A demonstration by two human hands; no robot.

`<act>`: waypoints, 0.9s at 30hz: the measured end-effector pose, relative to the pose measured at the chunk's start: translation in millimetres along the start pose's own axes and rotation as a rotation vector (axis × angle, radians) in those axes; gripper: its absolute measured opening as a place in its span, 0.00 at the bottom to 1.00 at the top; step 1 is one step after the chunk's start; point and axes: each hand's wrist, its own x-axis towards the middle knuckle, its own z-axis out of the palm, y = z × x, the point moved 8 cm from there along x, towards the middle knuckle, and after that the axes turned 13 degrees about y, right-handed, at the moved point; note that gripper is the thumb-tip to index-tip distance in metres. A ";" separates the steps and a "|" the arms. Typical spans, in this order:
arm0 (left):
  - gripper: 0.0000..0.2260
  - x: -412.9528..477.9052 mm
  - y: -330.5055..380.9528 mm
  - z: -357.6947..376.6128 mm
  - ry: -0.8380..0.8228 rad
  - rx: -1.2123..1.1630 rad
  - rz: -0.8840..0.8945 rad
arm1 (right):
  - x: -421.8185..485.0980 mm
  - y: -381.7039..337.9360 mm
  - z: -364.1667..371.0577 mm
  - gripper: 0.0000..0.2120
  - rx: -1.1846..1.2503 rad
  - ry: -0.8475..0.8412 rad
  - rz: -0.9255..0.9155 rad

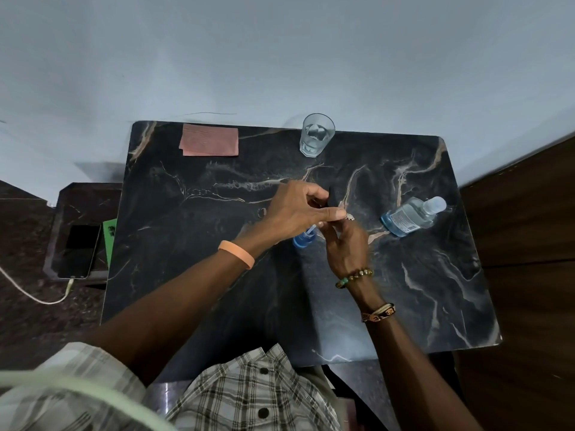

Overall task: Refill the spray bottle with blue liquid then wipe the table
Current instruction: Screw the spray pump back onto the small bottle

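Centre of frame: left hand pinches the black spray head, its tube dipping into the small blue spray bottle. Right hand, blurred, curls its fingers round the bottle's neck. Refill bottle lies on its side at right of the table. Pink cloth upper left; glass at top centre.

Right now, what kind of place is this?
Probably a room in a home, though I can't be sure. A dark marble-patterned table stands against a plain wall, a drinking glass sits on it, and a phone lies plugged in on a low stand beside it.
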 end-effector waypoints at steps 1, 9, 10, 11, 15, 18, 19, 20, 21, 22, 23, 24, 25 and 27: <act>0.27 -0.4 -3.0 0.6 0.000 0.009 -0.001 | -1.5 2.1 2.6 0.08 -0.017 -0.012 0.000; 0.26 3.9 -13.7 -0.9 -0.008 -0.017 -0.018 | -1.0 -1.1 12.3 0.10 0.008 -0.019 0.004; 0.27 4.7 -13.8 -2.1 0.002 -0.014 -0.017 | -0.9 -1.1 12.9 0.10 0.006 -0.019 0.003; 0.28 5.0 -13.8 -3.3 0.013 -0.012 -0.013 | -1.0 -0.7 13.3 0.10 0.003 -0.020 0.003; 0.29 5.0 -13.9 -4.1 0.018 -0.001 0.018 | -2.8 1.7 14.1 0.11 0.009 -0.035 0.012; 0.28 9.1 -13.7 -3.5 0.013 0.005 0.005 | -1.9 5.8 15.3 0.11 0.028 -0.063 0.029; 0.28 10.4 -13.7 -3.0 0.008 0.008 -0.007 | -1.8 7.7 16.0 0.12 0.028 -0.076 0.039; 0.28 11.5 -13.5 -2.2 0.000 0.013 -0.019 | -1.5 9.5 16.5 0.12 0.029 -0.084 0.047; 0.28 12.3 -13.1 -0.8 -0.013 0.020 -0.025 | -1.5 11.0 16.5 0.13 0.032 -0.086 0.052; 0.28 12.8 -12.5 0.9 -0.027 0.029 -0.025 | -1.3 12.2 16.5 0.13 0.035 -0.085 0.055; 0.28 13.0 -12.4 2.1 -0.038 0.038 -0.025 | -1.5 12.9 16.8 0.13 0.034 -0.085 0.054; 0.27 12.9 -12.7 3.2 -0.051 0.045 -0.026 | -1.8 14.0 17.7 0.13 0.027 -0.088 0.055; 0.26 12.9 -13.5 4.5 -0.068 0.050 -0.028 | -2.3 15.6 19.0 0.14 0.013 -0.095 0.060; 0.24 12.5 -15.1 7.1 -0.101 0.054 -0.029 | -4.2 20.7 22.2 0.14 -0.020 -0.116 0.088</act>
